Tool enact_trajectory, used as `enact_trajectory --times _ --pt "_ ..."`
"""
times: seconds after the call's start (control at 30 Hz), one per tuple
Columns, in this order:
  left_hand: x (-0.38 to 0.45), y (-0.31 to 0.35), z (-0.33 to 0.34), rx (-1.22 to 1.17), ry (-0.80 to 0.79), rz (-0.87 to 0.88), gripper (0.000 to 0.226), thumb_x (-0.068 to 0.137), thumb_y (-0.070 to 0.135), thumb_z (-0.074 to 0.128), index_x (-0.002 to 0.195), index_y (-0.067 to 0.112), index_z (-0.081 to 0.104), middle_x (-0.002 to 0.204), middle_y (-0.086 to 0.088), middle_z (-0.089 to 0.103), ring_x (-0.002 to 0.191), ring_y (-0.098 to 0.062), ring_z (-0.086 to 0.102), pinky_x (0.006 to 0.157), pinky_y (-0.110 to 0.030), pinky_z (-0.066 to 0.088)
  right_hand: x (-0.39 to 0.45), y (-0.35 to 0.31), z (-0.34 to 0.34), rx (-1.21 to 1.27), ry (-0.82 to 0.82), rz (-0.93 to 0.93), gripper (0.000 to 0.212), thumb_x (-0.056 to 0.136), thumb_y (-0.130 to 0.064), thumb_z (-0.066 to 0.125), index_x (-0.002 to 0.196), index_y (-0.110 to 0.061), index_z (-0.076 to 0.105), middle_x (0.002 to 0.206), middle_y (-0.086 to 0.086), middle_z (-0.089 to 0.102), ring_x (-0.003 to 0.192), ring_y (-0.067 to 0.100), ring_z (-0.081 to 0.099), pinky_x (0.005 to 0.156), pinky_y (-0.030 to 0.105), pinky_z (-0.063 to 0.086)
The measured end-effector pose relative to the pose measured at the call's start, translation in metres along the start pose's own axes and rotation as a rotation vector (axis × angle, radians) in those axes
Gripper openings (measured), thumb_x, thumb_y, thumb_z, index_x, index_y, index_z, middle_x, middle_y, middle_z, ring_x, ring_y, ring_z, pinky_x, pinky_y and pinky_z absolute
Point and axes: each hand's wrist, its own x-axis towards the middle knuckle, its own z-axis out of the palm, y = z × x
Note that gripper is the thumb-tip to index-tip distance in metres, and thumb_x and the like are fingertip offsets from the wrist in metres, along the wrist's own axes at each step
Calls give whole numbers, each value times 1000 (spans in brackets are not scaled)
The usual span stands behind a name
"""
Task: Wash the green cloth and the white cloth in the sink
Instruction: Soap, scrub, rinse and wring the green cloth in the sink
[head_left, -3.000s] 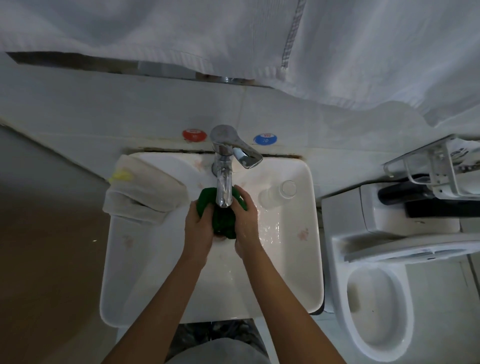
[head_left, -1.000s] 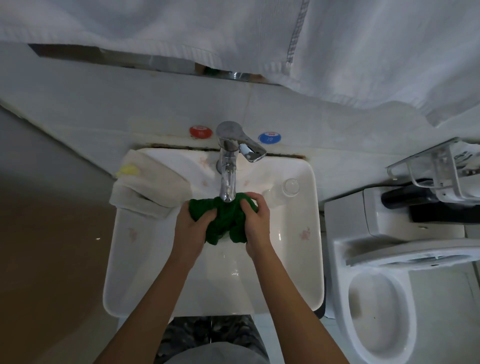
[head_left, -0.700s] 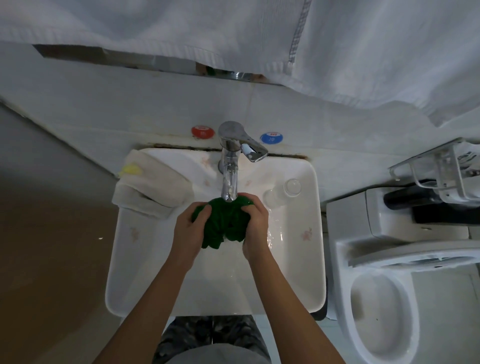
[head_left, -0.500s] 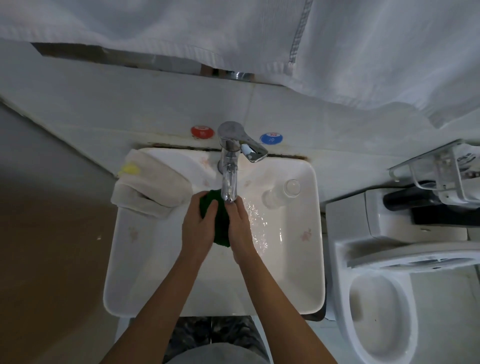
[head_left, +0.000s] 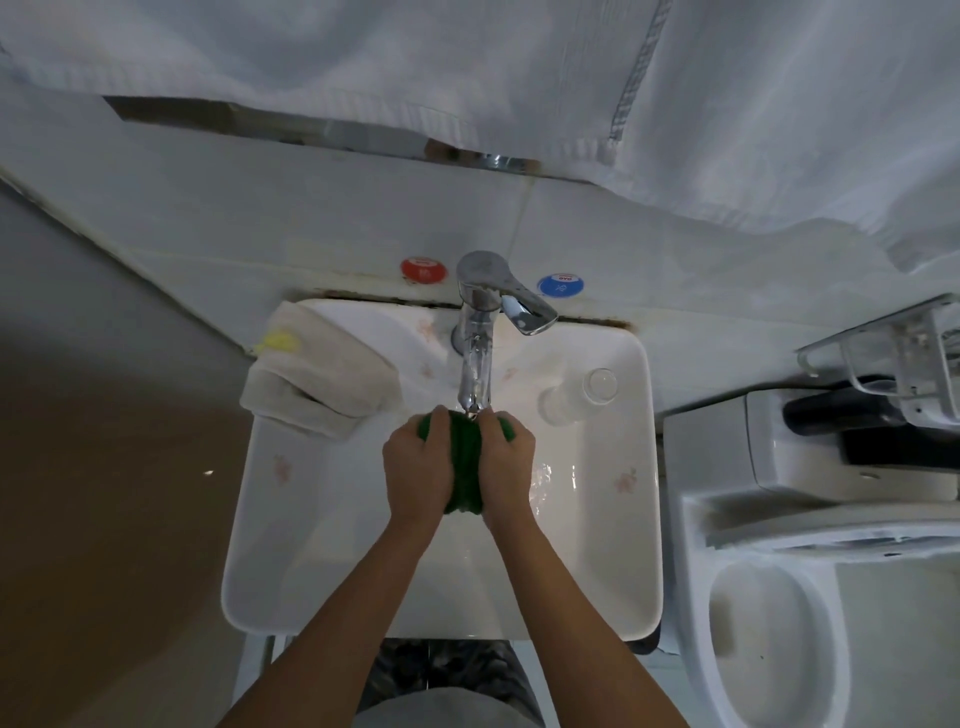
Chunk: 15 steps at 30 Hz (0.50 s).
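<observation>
The green cloth (head_left: 464, 470) is bunched into a narrow wad under the spout of the chrome tap (head_left: 477, 358), over the white sink (head_left: 291, 525). My left hand (head_left: 418, 467) grips its left side and my right hand (head_left: 506, 465) grips its right side, palms pressed toward each other. Most of the cloth is hidden between the hands. The white cloth (head_left: 317, 376), folded, with a yellow tag, lies draped over the sink's back left rim.
A clear glass (head_left: 579, 397) lies on its side on the sink's back right ledge. A toilet (head_left: 779, 623) stands close on the right, with a wire rack (head_left: 893, 358) above its tank. White towels (head_left: 571, 88) hang overhead on the wall.
Over three seconds my hands have rubbed the green cloth under the tap, spreading it wide, then squeezing it tight. Since half a second ago they have shifted slightly right and eased apart a little.
</observation>
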Motion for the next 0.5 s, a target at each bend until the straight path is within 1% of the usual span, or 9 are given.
enact_trajectory --times 0.07,0.13,0.2,0.27,0.3,0.37,0.4,0.43,0.5 --pt "3 4 1 -85 43 -62 39 97 22 48 58 15 48 56 -2 48 55 -15 48 58 -28 42 0 0 1 43 -12 53 24 98 -24 51 75 -17 53 72 3 50 69 15 49 67 32 45" --pt "5 10 0 -224 61 -121 34 97 24 48 66 11 53 65 -4 53 63 -16 53 63 -29 49 -3 -3 1 116 -145 165 9 98 -27 49 95 -20 54 97 7 56 88 19 56 80 36 50" --pt "6 17 -4 -302 31 -144 27 97 25 48 78 9 57 75 -7 58 71 -16 58 68 -29 52 -3 -4 -5 119 -268 216 19 96 -35 52 109 -20 55 114 11 59 103 23 60 91 40 52" --pt "6 22 -9 -345 -24 -164 15 97 23 50 88 15 60 87 -5 63 81 -18 62 72 -30 54 -2 -6 -11 -2 -338 156 31 94 -42 56 117 -22 53 116 6 62 106 21 62 94 41 53" --pt "5 22 -12 -374 -57 -185 10 96 22 52 93 17 60 92 -4 64 85 -18 63 70 -29 55 -2 -8 -14 -57 -351 117 31 93 -41 59 117 -23 53 114 4 62 104 20 63 93 42 54" --pt "2 22 -17 -399 -147 -213 9 95 17 53 101 17 60 97 -3 65 89 -17 63 63 -24 52 0 -10 -18 -89 -304 66 21 92 -27 61 111 -21 55 106 4 64 98 21 65 89 45 55" --pt "0 20 -18 -399 -195 -212 10 94 16 54 101 18 61 98 -3 66 89 -16 63 62 -23 51 2 -10 -20 -65 -260 53 17 91 -19 60 108 -19 56 102 5 65 96 22 64 88 45 56" --pt "0 19 -19 -384 -237 -191 11 93 15 55 100 20 63 97 -4 66 89 -16 64 63 -24 51 2 -11 -21 -27 -215 54 19 89 -11 57 108 -17 57 101 7 64 95 22 64 87 45 56" --pt "-3 17 -21 -251 -276 -74 13 93 13 54 94 20 65 93 -7 68 85 -15 65 64 -25 53 1 -11 -21 52 -150 75 30 86 0 52 111 -16 55 102 8 62 95 21 60 86 42 56"
